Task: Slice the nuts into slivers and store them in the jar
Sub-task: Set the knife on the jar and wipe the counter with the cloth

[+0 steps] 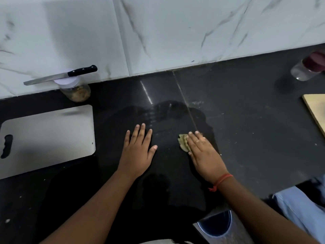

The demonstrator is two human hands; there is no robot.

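1. The jar (76,91) stands at the back left of the black counter (246,129), right against the white marble-patterned wall (158,32). It is clear, with a pale lid, and brownish nut pieces fill its lower part.
2. A knife (59,75) with a black handle lies flat across the jar's lid, its blade pointing left and its handle to the right.
3. Just in front of the jar, a white cutting board (47,138) lies on the counter, with a handle slot near its left edge. Its surface is bare.
4. The left hand (138,147) lies palm down on the counter to the right of the board, fingers straight and slightly spread, holding nothing.
5. The right hand (202,152) also lies flat, fingers straight, pressing on a small yellowish-green cloth (182,142) that shows beside its fingers. A red thread (222,180) circles that wrist.
6. Around and beyond both hands the counter has a darker, wet-looking patch (167,113) with light streaks reflected in it; pale specks dot the drier surface to the right.
7. At the far right, near the wall, a second clear jar (306,69) with a dark reddish lid appears tilted; it is blurred.
8. A light wooden board's (316,111) corner enters from the right edge.
9. At the bottom right, a round metal container (215,224) with a dark inside sits below the counter edge, beside pale blue fabric (302,208).
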